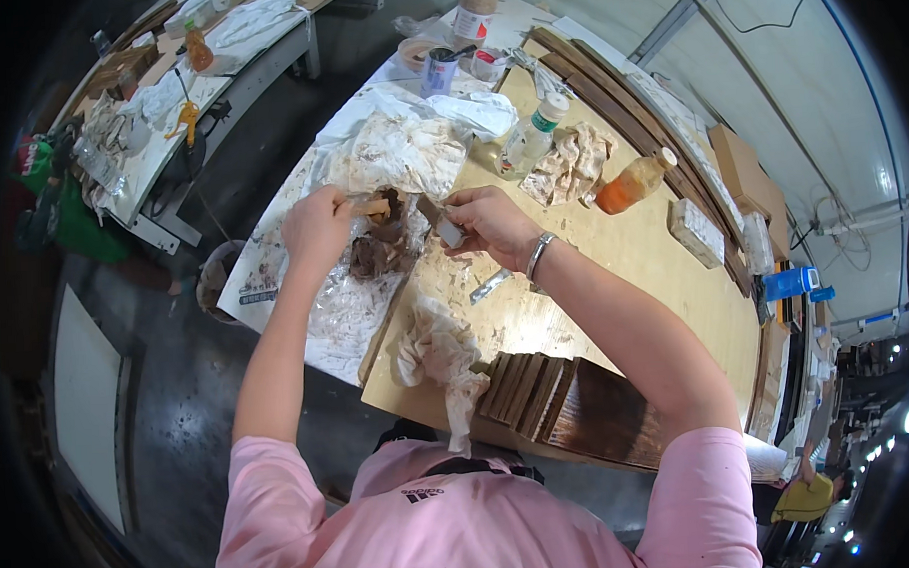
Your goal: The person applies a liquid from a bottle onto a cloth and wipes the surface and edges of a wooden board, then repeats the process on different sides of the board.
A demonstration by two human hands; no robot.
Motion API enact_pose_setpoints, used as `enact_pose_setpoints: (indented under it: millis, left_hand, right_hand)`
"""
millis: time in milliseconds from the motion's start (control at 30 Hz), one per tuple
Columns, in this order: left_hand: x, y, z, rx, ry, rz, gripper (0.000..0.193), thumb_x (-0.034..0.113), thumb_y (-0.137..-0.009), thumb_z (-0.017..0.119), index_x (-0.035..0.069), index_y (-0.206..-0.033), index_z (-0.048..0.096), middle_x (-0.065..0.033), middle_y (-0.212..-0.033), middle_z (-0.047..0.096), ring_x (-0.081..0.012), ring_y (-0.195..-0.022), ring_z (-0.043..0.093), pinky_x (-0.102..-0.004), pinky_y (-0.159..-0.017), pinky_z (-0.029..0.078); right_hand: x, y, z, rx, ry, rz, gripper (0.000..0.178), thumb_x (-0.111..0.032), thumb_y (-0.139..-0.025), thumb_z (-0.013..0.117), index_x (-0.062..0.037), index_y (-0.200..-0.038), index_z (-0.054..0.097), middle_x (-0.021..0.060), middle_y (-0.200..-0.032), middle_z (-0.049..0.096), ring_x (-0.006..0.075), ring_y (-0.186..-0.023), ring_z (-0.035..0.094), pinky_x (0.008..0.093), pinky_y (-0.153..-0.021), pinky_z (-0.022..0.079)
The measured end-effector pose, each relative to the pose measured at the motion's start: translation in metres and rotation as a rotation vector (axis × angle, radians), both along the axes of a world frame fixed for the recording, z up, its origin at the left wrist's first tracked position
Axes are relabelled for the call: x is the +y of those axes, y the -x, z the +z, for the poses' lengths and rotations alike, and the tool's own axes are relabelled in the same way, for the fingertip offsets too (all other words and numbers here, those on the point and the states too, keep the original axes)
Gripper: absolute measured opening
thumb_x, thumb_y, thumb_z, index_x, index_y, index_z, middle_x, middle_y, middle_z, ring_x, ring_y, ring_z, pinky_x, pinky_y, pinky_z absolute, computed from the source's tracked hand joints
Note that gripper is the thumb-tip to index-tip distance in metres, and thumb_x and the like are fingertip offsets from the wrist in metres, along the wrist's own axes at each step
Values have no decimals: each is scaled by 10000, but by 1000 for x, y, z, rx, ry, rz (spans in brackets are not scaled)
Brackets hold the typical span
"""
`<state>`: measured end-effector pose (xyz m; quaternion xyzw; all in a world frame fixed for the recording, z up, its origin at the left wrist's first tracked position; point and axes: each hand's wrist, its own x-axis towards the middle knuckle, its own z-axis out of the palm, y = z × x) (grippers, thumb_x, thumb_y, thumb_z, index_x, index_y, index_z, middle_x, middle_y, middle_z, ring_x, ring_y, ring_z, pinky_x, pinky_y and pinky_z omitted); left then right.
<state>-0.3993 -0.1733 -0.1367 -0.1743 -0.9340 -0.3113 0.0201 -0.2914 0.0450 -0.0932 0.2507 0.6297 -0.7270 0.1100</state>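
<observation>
My left hand (317, 229) is closed round one end of a short tan stick (373, 207), which looks wooden. The stick's far end reaches over a dark brown, paste-like clump (381, 248) on crumpled clear plastic. Across from it, my right hand (495, 226) pinches a small flat piece (449, 229), brown along the top and whitish below; its exact kind is unclear. Both hands are above the worktable, with a small gap between the two held pieces. Just below my right hand a silvery strip (490, 286) lies on the yellowish board (595, 289).
Brown wood pieces (579, 405) stand in a row at the near edge beside a stained cloth (439, 355). Farther back are a clear bottle (530, 139), crumpled paper (570, 163), an orange-filled bottle (635, 182) and a can (438, 74). Long dark boards (608, 103) line the far side.
</observation>
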Motion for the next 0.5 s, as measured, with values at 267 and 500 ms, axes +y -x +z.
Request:
enact_pose_setpoints:
  millis: [267,500]
  left_hand:
    - [-11,-25,-53,-553,-915,88,114,108,-969,621,-6,-967,635,-28,-745,621,-98,-624,549,-253,-586,454]
    - [-1,-39,-58,-727,-950,22,103,109,-971,629,13,-988,659,-2,-782,627,-59,-657,541,-211,-607,442]
  right_hand:
    - [-13,21,-16,-44,37,35,189,-65,-989,513,83,-1065,602,156,-925,661,241,-795,686,401,-779,616]
    - [-24,39,-28,-31,47,26,189,-71,-1006,491,77,-1049,602,143,-872,666,229,-774,681,389,-727,605]
